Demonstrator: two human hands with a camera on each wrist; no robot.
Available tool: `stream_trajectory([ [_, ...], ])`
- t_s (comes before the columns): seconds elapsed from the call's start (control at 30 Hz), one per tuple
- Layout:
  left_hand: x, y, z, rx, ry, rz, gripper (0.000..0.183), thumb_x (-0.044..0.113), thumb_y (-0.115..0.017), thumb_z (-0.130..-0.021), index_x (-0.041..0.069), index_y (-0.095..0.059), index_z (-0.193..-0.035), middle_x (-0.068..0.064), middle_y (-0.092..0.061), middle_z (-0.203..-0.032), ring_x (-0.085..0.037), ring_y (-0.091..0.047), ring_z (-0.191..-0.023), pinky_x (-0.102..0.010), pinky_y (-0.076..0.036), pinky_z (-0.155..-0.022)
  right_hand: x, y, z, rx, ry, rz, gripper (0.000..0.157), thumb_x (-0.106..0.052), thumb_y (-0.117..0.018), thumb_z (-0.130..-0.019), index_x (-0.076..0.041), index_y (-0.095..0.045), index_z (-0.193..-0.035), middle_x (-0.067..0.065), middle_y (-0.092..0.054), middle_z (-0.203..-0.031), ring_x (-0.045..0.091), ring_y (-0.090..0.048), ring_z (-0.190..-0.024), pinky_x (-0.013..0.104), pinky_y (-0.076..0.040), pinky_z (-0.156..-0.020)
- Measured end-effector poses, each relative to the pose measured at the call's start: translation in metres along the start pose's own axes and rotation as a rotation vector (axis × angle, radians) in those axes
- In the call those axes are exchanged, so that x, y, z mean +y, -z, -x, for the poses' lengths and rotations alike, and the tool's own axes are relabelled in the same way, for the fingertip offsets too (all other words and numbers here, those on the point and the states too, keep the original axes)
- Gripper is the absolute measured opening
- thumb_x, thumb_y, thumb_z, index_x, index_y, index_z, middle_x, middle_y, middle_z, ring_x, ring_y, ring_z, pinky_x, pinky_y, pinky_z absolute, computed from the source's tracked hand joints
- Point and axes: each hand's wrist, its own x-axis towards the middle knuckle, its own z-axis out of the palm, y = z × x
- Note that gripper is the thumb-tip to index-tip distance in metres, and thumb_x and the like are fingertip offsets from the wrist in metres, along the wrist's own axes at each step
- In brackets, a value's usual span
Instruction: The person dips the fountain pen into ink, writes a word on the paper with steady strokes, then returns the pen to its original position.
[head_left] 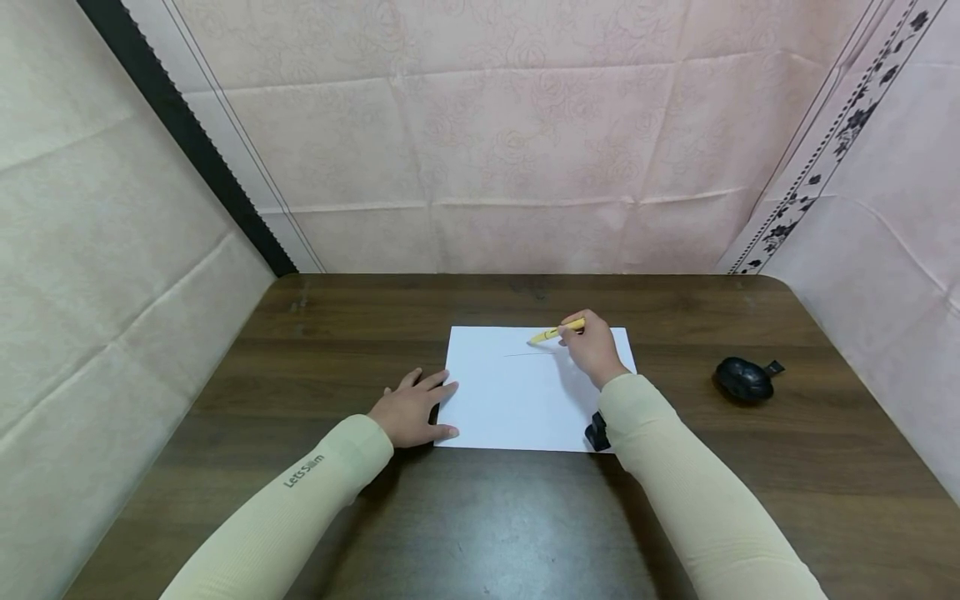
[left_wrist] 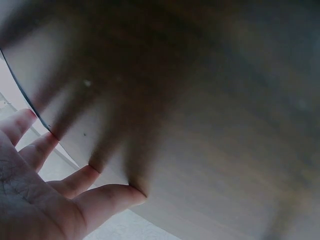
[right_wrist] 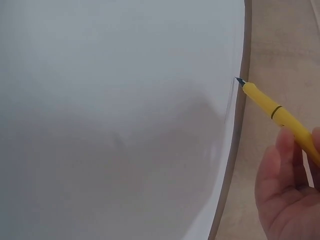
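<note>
Your right hand (head_left: 592, 346) pinches the pen (head_left: 557, 332), likely light, stiff, nib (right_wrist: 240, 81) fragile; keep to the barrel (right_wrist: 261, 102)! Your left hand (head_left: 412, 412), spread wide, touches the paper (head_left: 502, 396), probably easily creased.

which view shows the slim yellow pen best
The right wrist view: the slim yellow pen is large, its dark nib distinct. The head view shows it small in the right hand; left wrist, none.

Rounded black object (head_left: 742, 380), brown wooden table (head_left: 337, 358), pale creased cloth (head_left: 525, 142) behind
</note>
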Motion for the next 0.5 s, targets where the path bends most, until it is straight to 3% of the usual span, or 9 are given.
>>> stream_trajectory([
  [0.5, -0.0012, -0.0023, -0.0009, 0.004, -0.001, -0.001, 0.075, 0.055, -0.063, -0.087, 0.024, -0.038, -0.150, -0.001, -0.027, -0.158, -0.042, -0.019, -0.144, -0.073, -0.029, -0.098, 0.0024, 0.0017, 0.0028, -0.014, -0.009, -0.007, 0.025, -0.020, -0.052, -0.101, -0.003, -0.051, -0.120, 0.017, -0.057, -0.118, 0.029, -0.059, -0.105, 0.036, -0.048, -0.083],
])
